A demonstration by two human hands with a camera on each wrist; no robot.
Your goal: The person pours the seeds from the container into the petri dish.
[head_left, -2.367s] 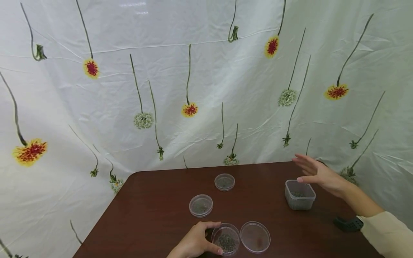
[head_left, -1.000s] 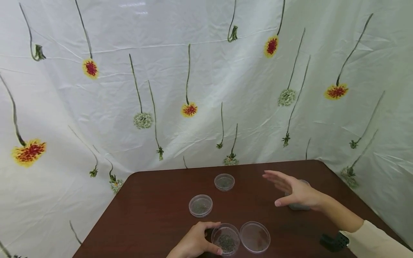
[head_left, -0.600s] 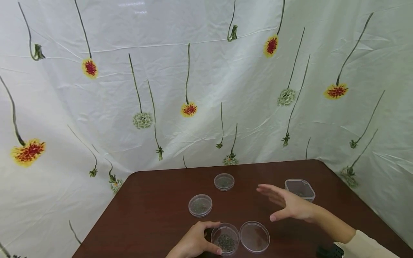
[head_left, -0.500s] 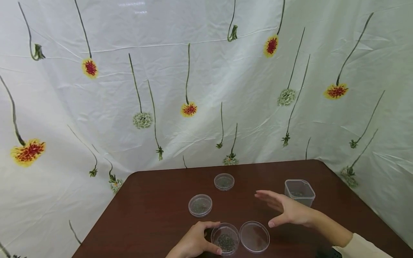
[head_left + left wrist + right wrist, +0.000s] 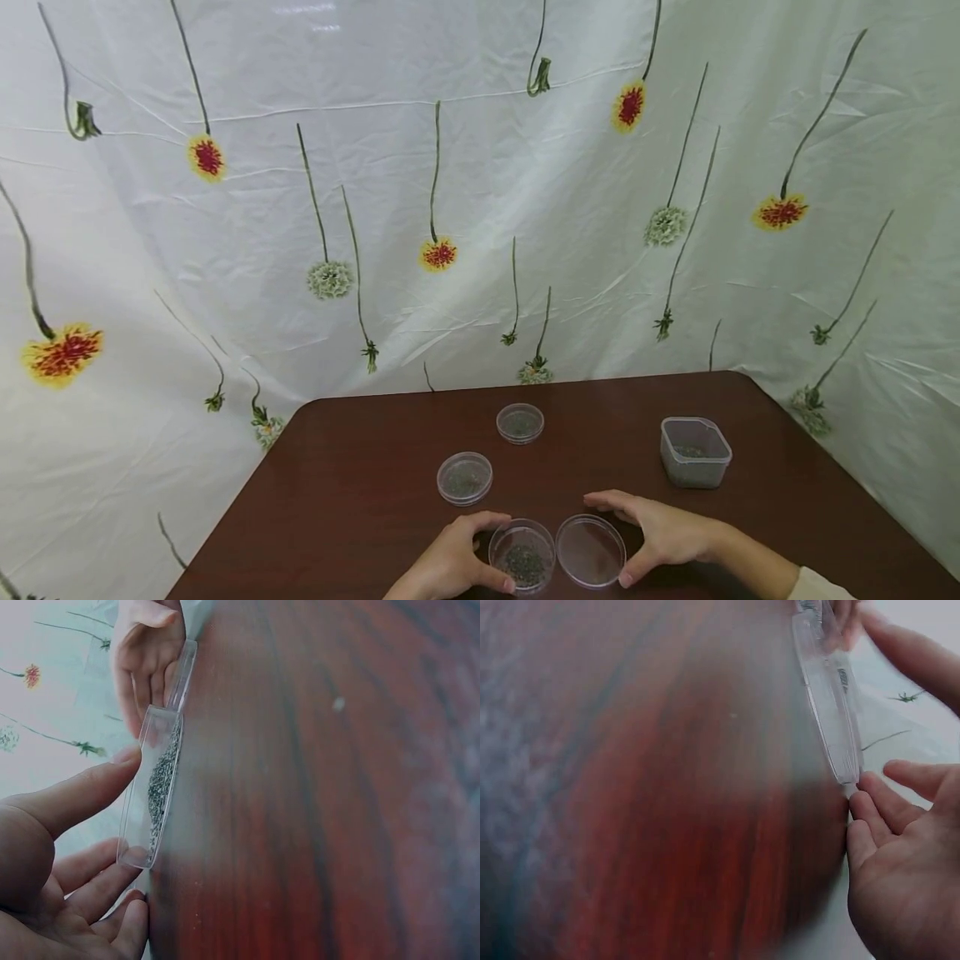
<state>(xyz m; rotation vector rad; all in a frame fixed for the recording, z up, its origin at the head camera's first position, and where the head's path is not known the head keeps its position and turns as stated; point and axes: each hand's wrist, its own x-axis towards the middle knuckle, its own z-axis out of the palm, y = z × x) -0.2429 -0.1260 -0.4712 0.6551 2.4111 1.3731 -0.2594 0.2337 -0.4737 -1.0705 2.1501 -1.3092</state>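
Note:
Between the thumb and fingers of my left hand [image 5: 453,560] is a clear petri dish [image 5: 522,533] standing on the table. Dark grainy bits [image 5: 161,791] cover its bottom. Right beside it, rims together, lies a clear round petri dish lid [image 5: 591,550] with nothing in it. My right hand [image 5: 667,533] is spread around the lid's right side. Its thumb tip is at the lid's lower right edge and its fingers are at the upper right. In the right wrist view, the fingertips [image 5: 868,796] are right at the lid's edge, thumb apart.
Two covered petri dishes stand farther back, one left of centre [image 5: 465,478] and one near the far edge [image 5: 521,423]. A square plastic tub [image 5: 693,473] with dark grains is at the back right. A flower-print cloth [image 5: 465,333] hangs behind the brown table [image 5: 360,483].
My right hand has come from over the plastic tub, leftward and down, to the lid, leaving the tub uncovered. The left hand has stayed at the petri dish.

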